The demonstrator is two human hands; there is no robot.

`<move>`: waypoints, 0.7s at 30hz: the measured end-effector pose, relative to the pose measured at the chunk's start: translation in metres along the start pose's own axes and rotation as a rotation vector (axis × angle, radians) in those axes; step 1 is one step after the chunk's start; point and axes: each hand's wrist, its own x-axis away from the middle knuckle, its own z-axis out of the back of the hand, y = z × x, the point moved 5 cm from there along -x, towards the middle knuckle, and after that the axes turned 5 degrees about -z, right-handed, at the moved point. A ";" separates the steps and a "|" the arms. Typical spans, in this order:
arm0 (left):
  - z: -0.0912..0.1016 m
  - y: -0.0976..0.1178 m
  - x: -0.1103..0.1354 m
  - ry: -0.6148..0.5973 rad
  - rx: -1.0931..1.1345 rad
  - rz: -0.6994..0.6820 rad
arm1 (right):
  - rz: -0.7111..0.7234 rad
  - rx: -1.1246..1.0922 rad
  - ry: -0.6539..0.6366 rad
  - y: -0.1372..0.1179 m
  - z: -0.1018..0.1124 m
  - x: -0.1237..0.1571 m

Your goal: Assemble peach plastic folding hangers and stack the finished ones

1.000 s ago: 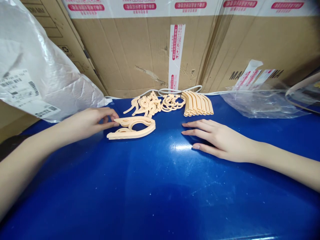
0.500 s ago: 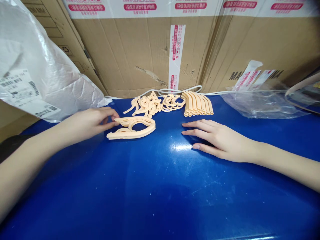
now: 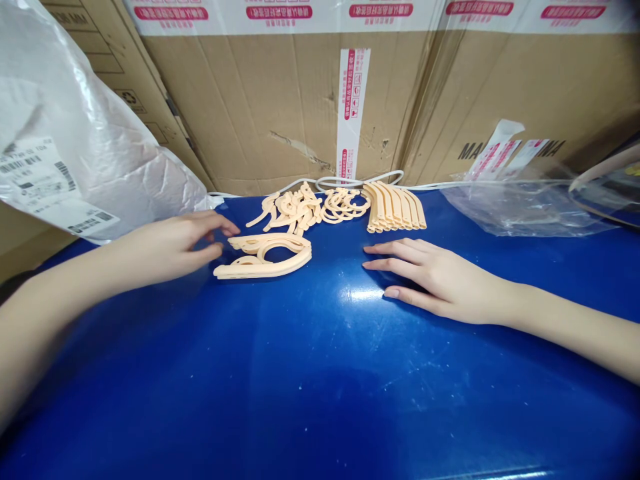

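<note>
A peach plastic folding hanger (image 3: 265, 256) lies flat on the blue table (image 3: 310, 373). My left hand (image 3: 175, 243) rests just left of it, fingers apart, fingertips a little short of its left end and holding nothing. My right hand (image 3: 435, 277) lies flat on the table to the right, fingers stretched out. Behind the hanger sit a loose pile of small peach hook parts (image 3: 310, 207) and a neat row of curved peach arms (image 3: 395, 207).
Cardboard boxes (image 3: 300, 100) wall off the back edge. A crinkled white plastic bag (image 3: 75, 153) with labels hangs at the left. A clear plastic bag (image 3: 520, 203) lies at the right rear. A white cord (image 3: 350, 180) runs along the boxes' foot.
My left hand has drawn back slightly from the hanger's left end, which its fingertips were touching. The right hand and the parts have not moved.
</note>
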 end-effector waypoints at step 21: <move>-0.010 0.003 0.000 0.011 0.135 -0.037 | 0.005 -0.004 0.014 0.000 0.000 -0.001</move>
